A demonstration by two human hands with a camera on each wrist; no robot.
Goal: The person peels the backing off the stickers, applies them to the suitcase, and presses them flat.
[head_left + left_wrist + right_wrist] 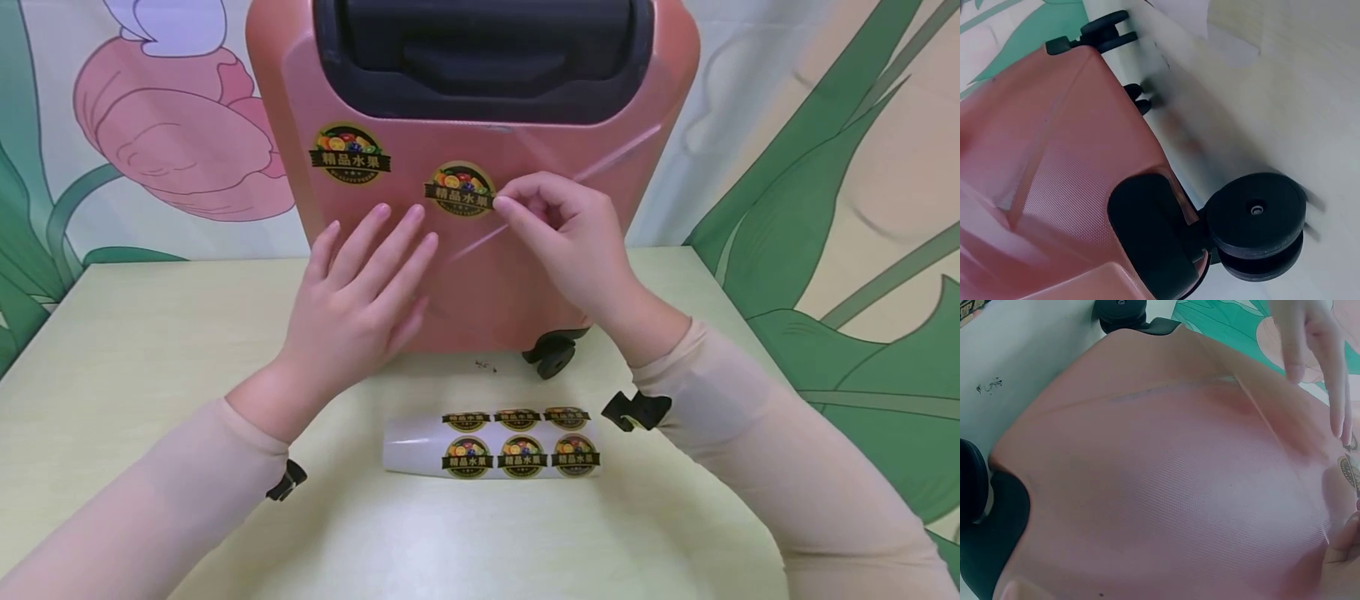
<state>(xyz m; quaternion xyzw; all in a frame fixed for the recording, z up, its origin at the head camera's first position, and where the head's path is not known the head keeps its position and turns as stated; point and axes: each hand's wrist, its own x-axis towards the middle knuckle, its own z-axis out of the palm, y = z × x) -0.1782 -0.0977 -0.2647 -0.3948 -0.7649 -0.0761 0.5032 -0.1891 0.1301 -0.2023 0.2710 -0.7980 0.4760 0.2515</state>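
A pink hard-shell suitcase [480, 300] with a black recessed handle panel [487, 92] stands on the table. My right hand [573, 242] pinches the right edge of a round fruit sticker [459, 179] against the suitcase front; the right wrist view shows that sticker [1350, 474] at its right edge. Another such sticker [351, 154] is on the suitcase, up and to the left. My left hand [356, 300] has its fingers spread and extended, just below and left of the pinched sticker, in front of the suitcase. The left wrist view shows the suitcase's underside edge and wheels [1257, 215], not the hand.
A slightly curled white sheet of stickers [412, 450] lies on the table [150, 358] in front of the suitcase. A black caster wheel [555, 357] shows at the suitcase's lower right. Behind hangs a printed backdrop [847, 250] with leaves.
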